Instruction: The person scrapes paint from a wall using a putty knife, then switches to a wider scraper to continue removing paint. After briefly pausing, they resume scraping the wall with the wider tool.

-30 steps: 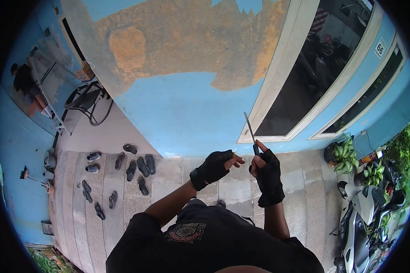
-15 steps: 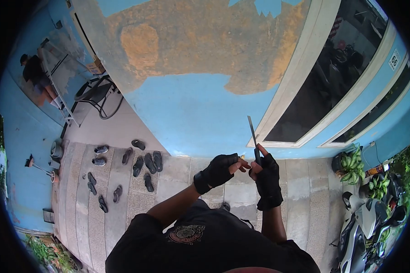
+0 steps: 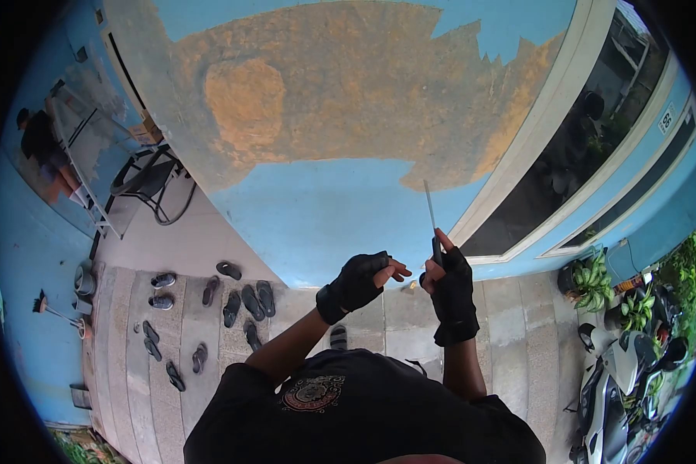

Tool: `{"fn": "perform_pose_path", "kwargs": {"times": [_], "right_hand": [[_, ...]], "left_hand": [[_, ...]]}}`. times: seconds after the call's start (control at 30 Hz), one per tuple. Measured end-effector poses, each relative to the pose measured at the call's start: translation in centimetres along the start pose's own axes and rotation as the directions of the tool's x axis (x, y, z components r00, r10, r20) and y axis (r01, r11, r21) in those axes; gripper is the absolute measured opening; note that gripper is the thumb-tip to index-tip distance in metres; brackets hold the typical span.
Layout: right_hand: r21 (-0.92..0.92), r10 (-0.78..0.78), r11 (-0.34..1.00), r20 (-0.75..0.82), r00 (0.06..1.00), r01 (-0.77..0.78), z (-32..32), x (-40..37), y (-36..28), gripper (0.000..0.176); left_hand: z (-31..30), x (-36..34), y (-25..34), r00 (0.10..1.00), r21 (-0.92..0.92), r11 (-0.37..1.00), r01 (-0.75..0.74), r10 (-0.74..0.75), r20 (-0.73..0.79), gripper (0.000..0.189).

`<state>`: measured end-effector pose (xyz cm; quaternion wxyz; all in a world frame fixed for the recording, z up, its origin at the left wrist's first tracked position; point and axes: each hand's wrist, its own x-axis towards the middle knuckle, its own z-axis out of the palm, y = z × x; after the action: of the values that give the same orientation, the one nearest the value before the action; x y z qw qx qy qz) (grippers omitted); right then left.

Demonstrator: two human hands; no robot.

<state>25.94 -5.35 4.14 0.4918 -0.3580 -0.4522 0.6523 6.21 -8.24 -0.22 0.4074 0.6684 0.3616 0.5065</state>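
My right hand [image 3: 450, 298], in a black fingerless glove, is closed around the dark handle of a long, thin-bladed tool [image 3: 431, 207]. Its narrow blade points up toward the wall, with the index finger stretched along it. What kind of tool it is cannot be made out. Left of it, my left hand [image 3: 359, 286], also gloved, is apart from the tool. Its bare fingers are loosely bent, and nothing shows in them. Ahead stands a blue wall [image 3: 317, 216] with a large stripped patch [image 3: 348, 100] of grey and orange-brown, ragged at its edges.
Several sandals and shoes [image 3: 257, 300] lie on the paved floor at left. Beyond them are a black chair [image 3: 151, 178], a ladder [image 3: 77, 155] and a person [image 3: 42, 147] by another wall. A framed window [image 3: 557, 162], potted plants [image 3: 591, 286] and a motorcycle [image 3: 615, 387] are at right.
My left hand has drawn away to the left from the tool. The view has tilted up, so more of the stripped wall shows. My right hand keeps its grip.
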Motion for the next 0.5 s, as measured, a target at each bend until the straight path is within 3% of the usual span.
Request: {"fn": "perform_pose_path", "kwargs": {"times": [0.17,0.5], "right_hand": [[-0.068,-0.01,0.998,0.034,0.999,0.013,3.6,1.6,0.9,0.062],[0.077,-0.032,0.996,-0.074,0.997,0.038,3.9,2.1,3.5,0.059]], "left_hand": [[-4.2,0.6,-0.6,0.997,0.057,0.996,-0.076,0.074,0.032,0.026],[-6.0,1.8,-1.8,0.985,0.079,0.993,-0.084,0.07,0.159,0.025]]}}
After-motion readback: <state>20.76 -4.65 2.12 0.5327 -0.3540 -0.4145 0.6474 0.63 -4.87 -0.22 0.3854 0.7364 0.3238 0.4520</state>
